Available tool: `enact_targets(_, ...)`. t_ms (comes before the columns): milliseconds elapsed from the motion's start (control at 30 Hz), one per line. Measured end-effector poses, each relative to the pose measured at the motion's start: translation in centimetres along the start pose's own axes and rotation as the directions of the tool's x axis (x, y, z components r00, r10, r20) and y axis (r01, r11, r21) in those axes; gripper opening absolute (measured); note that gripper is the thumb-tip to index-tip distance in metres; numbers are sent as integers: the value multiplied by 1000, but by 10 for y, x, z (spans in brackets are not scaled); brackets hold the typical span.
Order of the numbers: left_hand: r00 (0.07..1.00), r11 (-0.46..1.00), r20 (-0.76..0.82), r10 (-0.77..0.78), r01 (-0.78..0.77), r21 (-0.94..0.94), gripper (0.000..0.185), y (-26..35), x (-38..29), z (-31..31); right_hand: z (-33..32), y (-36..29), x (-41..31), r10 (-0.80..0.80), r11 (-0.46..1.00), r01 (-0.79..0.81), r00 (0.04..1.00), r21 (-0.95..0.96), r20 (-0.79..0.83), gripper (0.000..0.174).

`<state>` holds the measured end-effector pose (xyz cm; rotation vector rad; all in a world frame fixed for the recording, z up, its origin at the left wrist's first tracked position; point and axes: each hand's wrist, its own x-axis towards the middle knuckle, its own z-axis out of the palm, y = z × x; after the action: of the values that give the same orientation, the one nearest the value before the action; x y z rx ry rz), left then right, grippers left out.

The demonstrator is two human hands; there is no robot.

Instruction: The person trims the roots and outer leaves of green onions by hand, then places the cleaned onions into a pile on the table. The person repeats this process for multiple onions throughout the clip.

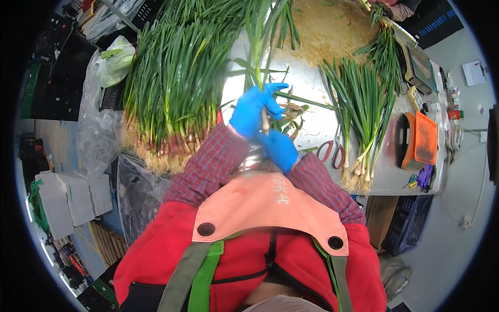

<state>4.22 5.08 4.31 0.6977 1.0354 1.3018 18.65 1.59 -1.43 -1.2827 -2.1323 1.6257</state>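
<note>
My left hand (251, 111), in a blue glove, grips a green garlic stalk (257, 58) just above its pale bulb. The leaves point away from me and the bulb end points towards my apron. My right hand (278, 150), gloved in blue too, closes around the root end; its fingertips are partly hidden. Behind the hands, leaf trimmings and peeled skins (292, 119) litter the metal tabletop (312, 84). To the left lies a large pile of untrimmed green garlic (175, 89) with reddish stems and rooty ends. On the right rests a smaller bunch with pale bulbs (360, 117).
Red-handled scissors (333, 150) lie beside the smaller bunch. Farther right are an orange plastic basket (425, 138), a weighing scale (417, 66) and small scissors (412, 181). A clear plastic bag (97, 136) hangs at left. Another person's sleeve (401, 11) shows at the far right.
</note>
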Motion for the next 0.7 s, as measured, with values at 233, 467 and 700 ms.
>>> enact_targets(233,993,982,-23,113,-108,158,35,17,11,-22,-50,14,-19,-32,792,-72,987,-606,-158,35)
enact_targets(467,994,915,-87,67,-27,401,25,-30,6,5,-75,-62,24,-481,876,339,573,-342,-664,53)
enact_targets(700,994,877,-69,88,-45,479,21,-52,-7,10,-75,-59,48,-592,704,105,632,-702,-500,21)
